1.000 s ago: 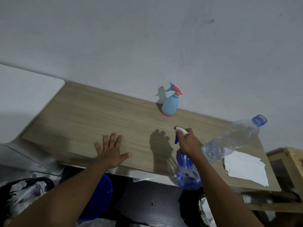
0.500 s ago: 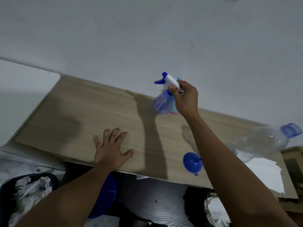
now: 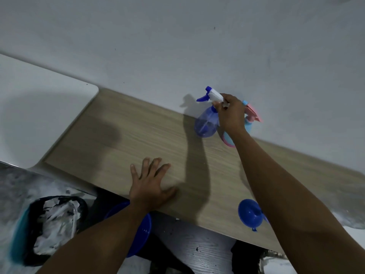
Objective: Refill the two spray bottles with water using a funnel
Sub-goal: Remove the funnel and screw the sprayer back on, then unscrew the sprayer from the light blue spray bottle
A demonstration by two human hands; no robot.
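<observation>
1. Head view, right side: the right hand (image 3: 231,115) is gripping the neck and white spray head of the blue spray bottle (image 3: 206,123), with the fingers (image 3: 223,103) clenched around it. The bottle is standing, or almost standing, on the wooden table (image 3: 122,139) close to the wall (image 3: 177,46); I cannot tell if its base is fully down.

2. Behind the knuckles of this hand, the light blue and pink spray bottle (image 3: 249,123) is standing just beside the first one, partly hidden by the wrist.

3. Head view, left side: the left hand (image 3: 151,184) is lying flat on the table near its front edge, fingers spread and released, holding nothing. It is well apart from both bottles.

4. The blue funnel (image 3: 249,214) is lying near the front edge of the table, under the right forearm, far from the fingertips of both hands.

5. My judgement of the step: the blue bottle is being set down next to the other one. To do this well, the fingers should be opening only when the base is sitting flat, so the bottle is not tipping against its neighbour.

6. Whether either bottle is already filled, I cannot tell.
</observation>
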